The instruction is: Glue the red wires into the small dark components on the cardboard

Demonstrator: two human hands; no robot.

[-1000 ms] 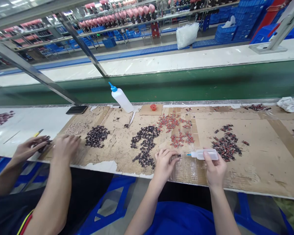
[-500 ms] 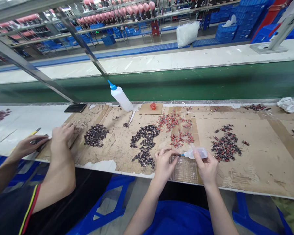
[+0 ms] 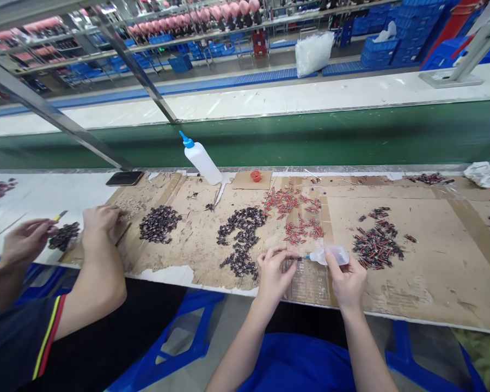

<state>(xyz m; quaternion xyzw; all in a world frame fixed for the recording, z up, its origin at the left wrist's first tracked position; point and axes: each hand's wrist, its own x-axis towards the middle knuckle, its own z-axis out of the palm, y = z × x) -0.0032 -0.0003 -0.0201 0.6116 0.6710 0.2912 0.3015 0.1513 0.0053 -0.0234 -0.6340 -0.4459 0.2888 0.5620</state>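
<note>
My right hand point(image 3: 349, 277) grips a small translucent squeeze bottle point(image 3: 330, 255), tilted on its side with its thin tip pointing left. Between the thumb and fingers of my left hand point(image 3: 274, 271) is a small black part point(image 3: 296, 258), mostly hidden by the fingertips. The bottle's tip lies close to that part; whether they touch I cannot tell. Left of my left hand lies a pile of small black parts point(image 3: 243, 239). Beyond my hands are loose red parts point(image 3: 296, 212). To the right of the bottle sits a heap of joined red-and-black pieces point(image 3: 378, 242).
A white bottle with a blue nozzle point(image 3: 203, 163) stands behind the piles, near a small red cup point(image 3: 255, 176). A co-worker's hands point(image 3: 100, 223) work at the left, by another black pile point(image 3: 160, 224) and a phone point(image 3: 124, 178). Cardboard point(image 3: 428, 234) covers the table.
The squeeze bottle and my right hand have shifted slightly right, away from the part. My left hand stays put. The co-worker's left hand has moved left, uncovering a small dark pile.
</note>
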